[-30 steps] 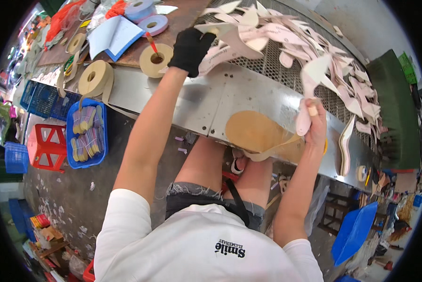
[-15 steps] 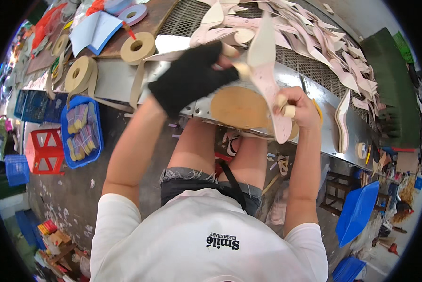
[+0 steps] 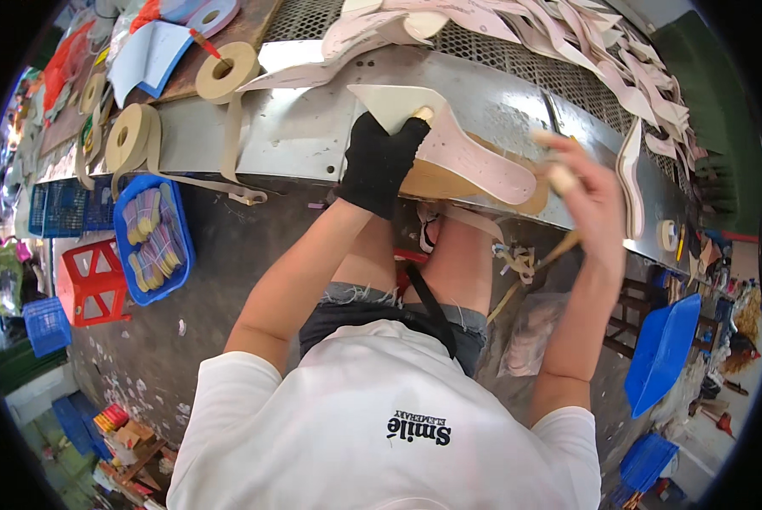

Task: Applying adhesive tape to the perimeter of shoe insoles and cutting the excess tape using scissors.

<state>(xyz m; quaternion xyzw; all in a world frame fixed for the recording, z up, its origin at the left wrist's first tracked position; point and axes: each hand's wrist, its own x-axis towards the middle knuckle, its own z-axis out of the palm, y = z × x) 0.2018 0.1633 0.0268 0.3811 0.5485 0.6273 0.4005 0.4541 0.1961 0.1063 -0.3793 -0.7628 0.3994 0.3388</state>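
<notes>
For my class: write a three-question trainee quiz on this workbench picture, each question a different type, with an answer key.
1. True or false: the left hand wears a black glove.
2. Which does the gloved hand grip? A) a pink, sole-shaped flat piece; B) a red plastic crate; C) a blue tray.
3. Fill in: the roll of tan tape on the metal bench lies to the person's ____ of the gloved hand.

Key: 1 true. 2 A. 3 left. Note: the bare right hand holds a thin stick; it is blurred.
</notes>
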